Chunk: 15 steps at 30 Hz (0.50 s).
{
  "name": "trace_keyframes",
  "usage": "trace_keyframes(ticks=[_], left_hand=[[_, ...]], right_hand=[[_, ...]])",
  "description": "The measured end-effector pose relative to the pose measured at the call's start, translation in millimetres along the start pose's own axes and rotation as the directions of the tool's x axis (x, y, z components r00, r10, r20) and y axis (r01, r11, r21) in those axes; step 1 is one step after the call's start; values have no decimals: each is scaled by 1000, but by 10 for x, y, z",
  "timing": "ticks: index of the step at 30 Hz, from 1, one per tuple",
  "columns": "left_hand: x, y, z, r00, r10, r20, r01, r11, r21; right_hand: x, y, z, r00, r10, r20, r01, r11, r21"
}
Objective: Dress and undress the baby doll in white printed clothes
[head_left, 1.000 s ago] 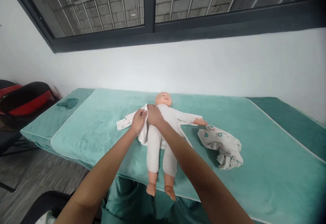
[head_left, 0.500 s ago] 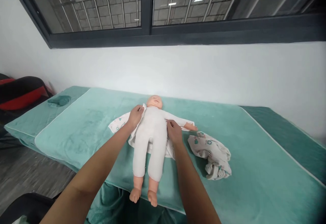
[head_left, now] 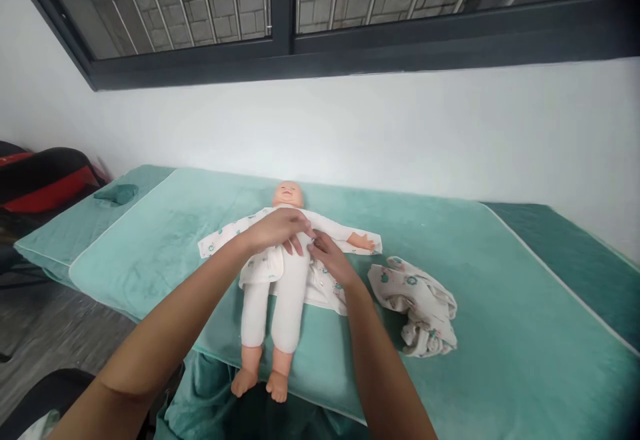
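A baby doll (head_left: pixel 289 194) lies on its back with its legs towards me, in white leggings (head_left: pixel 287 307). Its arms are in the sleeves of a white printed baby shirt (head_left: pixel 263 263). One front panel lies across its belly; the other side is spread out beneath my right hand. My left hand (head_left: pixel 281 230) reaches over the doll's chest, fingers stretched and partly apart, their tips close to my right fingers. At the doll's side, my right hand (head_left: pixel 331 257) is closed in a pinch at the shirt's edge; the fingertips partly hide what is held.
A crumpled printed cloth (head_left: pixel 417 303) lies right of the doll on the green-covered massage bed (head_left: pixel 150 240), which has a face hole (head_left: pixel 117 194) at its left end. Behind it are a white wall and a barred window. A black and red chair (head_left: pixel 50 180) stands at the left.
My left hand has moved right across the doll's chest, and the shirt panel it held now covers the belly. My right hand has shifted slightly left. The view has tilted a little.
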<state>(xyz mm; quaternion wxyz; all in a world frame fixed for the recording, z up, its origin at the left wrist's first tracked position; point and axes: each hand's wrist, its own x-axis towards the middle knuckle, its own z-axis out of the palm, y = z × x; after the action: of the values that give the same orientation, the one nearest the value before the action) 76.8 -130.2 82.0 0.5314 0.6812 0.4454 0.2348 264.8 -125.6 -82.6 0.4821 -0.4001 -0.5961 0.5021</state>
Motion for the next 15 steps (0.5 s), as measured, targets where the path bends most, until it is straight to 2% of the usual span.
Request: trace_keyframes(ticks=[1,2,3,4,5,6,7,8,9,10,12,13,14,15], left_hand=[[-48,52,33,992,25,127,-15,997,-79],[-72,72,52,982,68,177,-42,988,-150],[-70,56,53,985,117,128,-91,978,-189],[-46,2,38,987,160,2,-157,970,-186],[-4,-85,12,967,192,-169,-216,966,-141],[46,-198,-21,915,212,-343,-245,968,-56],[99,-329,-54,841,234,-487,-238,970,55],[146,-466,-80,780,243,-577,-194,970,146],[186,-599,-95,746,232,-624,-134,971,201],[216,-718,-96,738,214,-639,-79,969,233],[256,-888,-59,763,204,-613,-51,965,258],[273,-934,-30,776,216,-593,-72,964,256],[293,-955,1,782,235,-578,-106,963,249],[318,-954,27,783,257,-567,-141,960,242]], right_hand=[[2,-6,5,1000,-2,-16,2,1000,-25],[4,-4,9,999,-3,-41,1,999,-36],[6,7,14,997,-3,-77,0,999,-33],[6,24,19,993,-1,-122,-2,1000,-20],[7,47,22,984,1,-178,-2,1000,-4],[6,74,23,970,-1,-243,3,1000,10],[4,100,18,948,-11,-319,17,1000,16],[2,126,6,911,-32,-410,41,999,13],[-1,148,-13,855,-57,-516,67,998,0],[-5,167,-40,779,-81,-622,86,996,-22],[-9,198,-111,619,-102,-779,67,995,-77],[-9,211,-149,562,-107,-820,31,994,-108],[-9,224,-186,532,-112,-839,-11,990,-139],[-7,237,-219,524,-119,-843,-49,984,-170]])
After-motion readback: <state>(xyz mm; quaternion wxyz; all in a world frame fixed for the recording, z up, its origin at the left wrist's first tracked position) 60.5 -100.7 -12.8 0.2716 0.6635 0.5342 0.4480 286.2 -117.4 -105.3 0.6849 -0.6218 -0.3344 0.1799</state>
